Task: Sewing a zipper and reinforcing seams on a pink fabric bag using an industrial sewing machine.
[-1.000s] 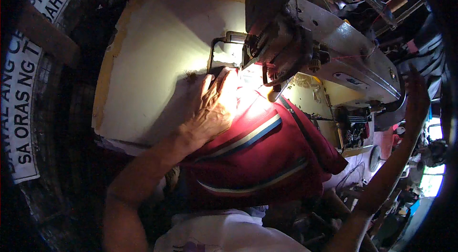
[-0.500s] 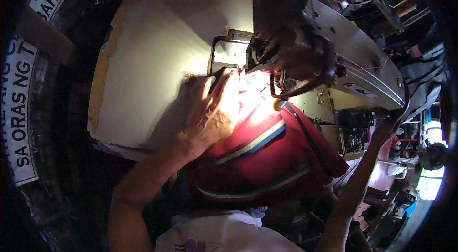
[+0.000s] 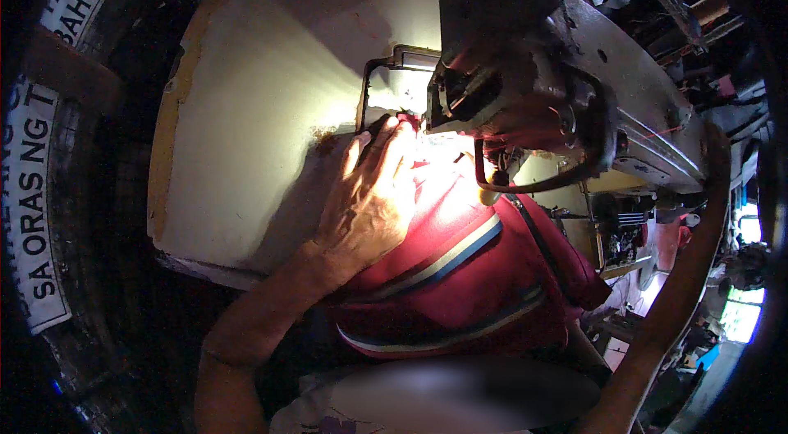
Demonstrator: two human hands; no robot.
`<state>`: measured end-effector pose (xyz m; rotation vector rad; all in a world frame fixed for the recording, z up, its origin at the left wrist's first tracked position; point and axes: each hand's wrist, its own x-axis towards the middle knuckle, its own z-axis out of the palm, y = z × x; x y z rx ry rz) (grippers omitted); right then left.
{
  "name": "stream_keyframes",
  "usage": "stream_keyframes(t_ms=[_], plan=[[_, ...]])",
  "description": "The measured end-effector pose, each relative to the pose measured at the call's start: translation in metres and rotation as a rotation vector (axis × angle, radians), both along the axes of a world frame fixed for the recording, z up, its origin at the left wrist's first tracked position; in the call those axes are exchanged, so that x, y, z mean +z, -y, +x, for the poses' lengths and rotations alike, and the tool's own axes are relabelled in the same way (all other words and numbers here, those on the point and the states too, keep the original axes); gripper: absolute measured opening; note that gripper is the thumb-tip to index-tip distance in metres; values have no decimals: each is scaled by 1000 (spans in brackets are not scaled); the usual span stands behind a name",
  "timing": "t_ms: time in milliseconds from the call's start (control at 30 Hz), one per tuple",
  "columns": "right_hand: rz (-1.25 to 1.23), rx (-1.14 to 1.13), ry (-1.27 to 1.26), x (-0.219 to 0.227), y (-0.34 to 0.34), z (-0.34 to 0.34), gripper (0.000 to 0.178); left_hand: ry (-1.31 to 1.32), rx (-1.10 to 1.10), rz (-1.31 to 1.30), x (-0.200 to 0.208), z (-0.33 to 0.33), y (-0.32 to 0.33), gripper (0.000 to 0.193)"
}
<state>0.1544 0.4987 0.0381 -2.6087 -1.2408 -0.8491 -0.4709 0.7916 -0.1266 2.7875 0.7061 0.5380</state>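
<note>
My left hand [image 3: 371, 192] lies on the dark red garment [image 3: 447, 294], its fingers stretched toward the needle area of a sewing machine [image 3: 525, 97]. The fingertips rest by a small red edge of the cloth under the bright lamp light. White and blue stripes cross the garment, which hangs over the table's near edge toward my lap. On the right, my right arm reaches up to the far right end of the machine. My right hand [image 3: 716, 146] is dim there, beside the machine's end, and its fingers cannot be made out.
The pale worktable [image 3: 254, 97] has a worn, brownish left edge. A bent dark metal frame [image 3: 367, 93] stands on the machine bed beside the needle area. Printed signs [image 3: 39, 212] hang at the left. Cluttered shelves and a bright window [image 3: 741, 315] appear at the right.
My right hand has moved up and outward along the machine's right end. My left hand stays on the cloth, almost unmoved. The whole view has shifted slightly.
</note>
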Motion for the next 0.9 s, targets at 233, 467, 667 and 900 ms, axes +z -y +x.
stream_keyframes(t_ms=[233, 467, 667, 900], plan=[[538, -10, 17, -88, 43, -63, 45, 87, 17, -91, 7, -3, 1, 50], [599, -8, 97, -108, 49, -90, 46, 11, -26, 56, 4, 0, 3, 51], [568, 5, 175, -105, 59, -73, 47, -44, -15, 78, 1, -1, 1, 50], [491, 60, 377, -108, 27, -83, 49, 63, -14, 64, -6, -2, 0, 41]])
